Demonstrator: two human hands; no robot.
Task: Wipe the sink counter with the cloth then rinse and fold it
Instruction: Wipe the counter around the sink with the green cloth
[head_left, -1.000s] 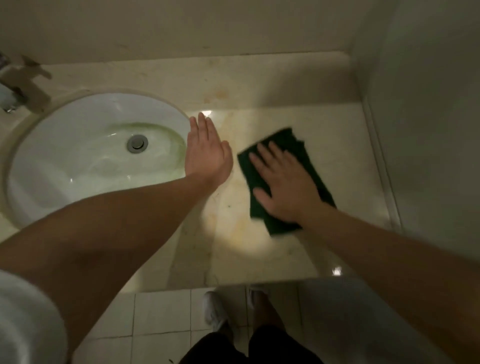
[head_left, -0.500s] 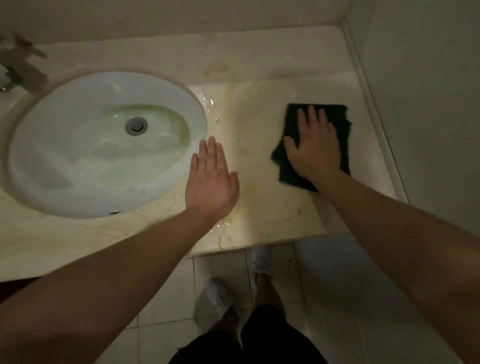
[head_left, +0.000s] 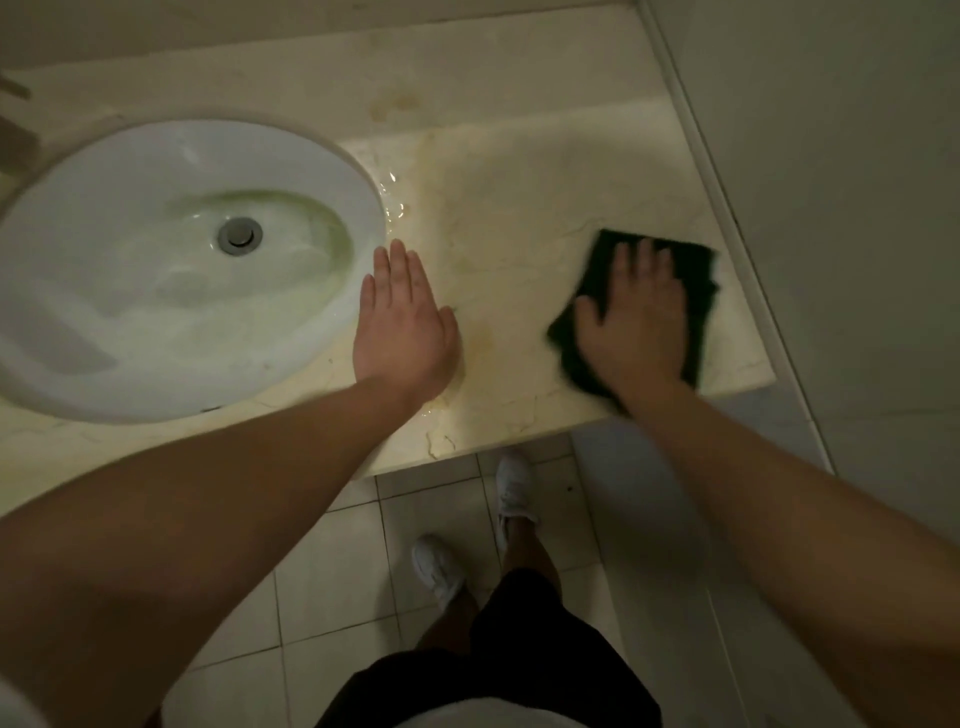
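Two bare hands down on glossy beige marble counter (head_left: 519, 208), veined and yellow-stained.

Right hand (head_left: 631, 322) pressed palm-down on dark green rectangular cloth (head_left: 696, 270), with fingers spread and nearly straight. No curl round the fabric, no pinch. Slightly blurred.

Cloth flat near right front corner of counter, close to right edge by pale wall (head_left: 831, 208). Long axis roughly front to back, tilted a little. Far and right borders visible past the fingers, left border bunched under the thumb. Soft, matte, thin-looking.

Left hand (head_left: 402, 322) flat on counter with fingers straight and together, gripping nothing, just beside right rim of white oval ceramic sink (head_left: 156, 291). Round metal drain (head_left: 239, 236) in the middle of the basin, greenish tint around it.

Small water puddle (head_left: 392, 200) on counter at sink's right rim, beyond left fingertips. More wet shine at front edge below left wrist.

Probably mid-wipe, with rinse and fold not yet done. Wet patches and sink both left of cloth, so next stroke probably leftward across the bare stretch between the hands. Right hand nearer, already on the cloth. Left hand partly in that path.
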